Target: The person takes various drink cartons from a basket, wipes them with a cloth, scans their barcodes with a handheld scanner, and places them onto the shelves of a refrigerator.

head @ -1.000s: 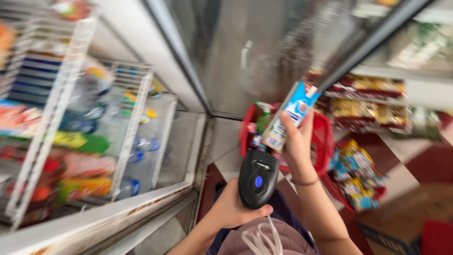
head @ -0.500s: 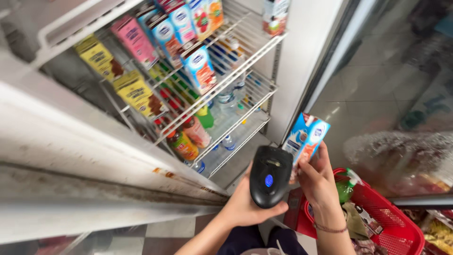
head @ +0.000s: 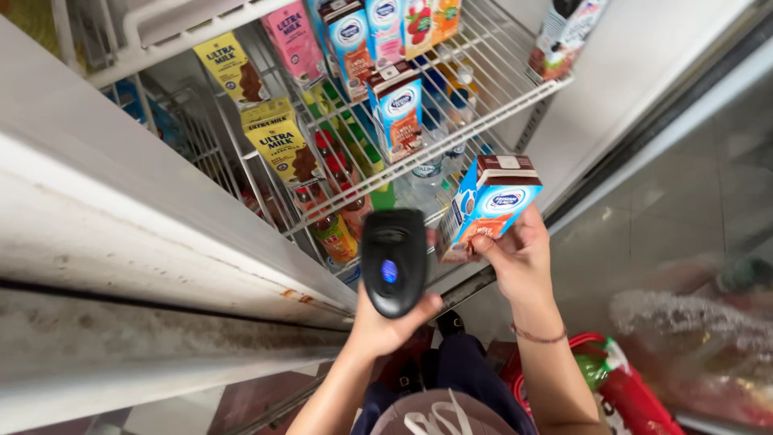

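Observation:
My left hand [head: 390, 318] grips a black handheld scanner [head: 393, 259] with a blue light on its back, held upright just left of a carton. My right hand [head: 515, 254] holds a blue and white drink carton [head: 489, 203] with a brown top, tilted, close beside the scanner's head. Both are raised in front of an open fridge with white wire shelves [head: 451, 129]. A matching blue carton [head: 398, 113] stands on the shelf just above the scanner.
Yellow cartons [head: 282, 149], a pink carton [head: 296, 40] and bottles [head: 334, 225] fill the shelves. The glass fridge door [head: 684, 161] stands open at right. A red basket [head: 620, 387] with goods sits by my legs. The white fridge frame [head: 137, 242] runs along the left.
My view swung from the basket and floor up to the fridge shelves. Both hands rose together, and the carton came closer to the scanner and tilted toward it.

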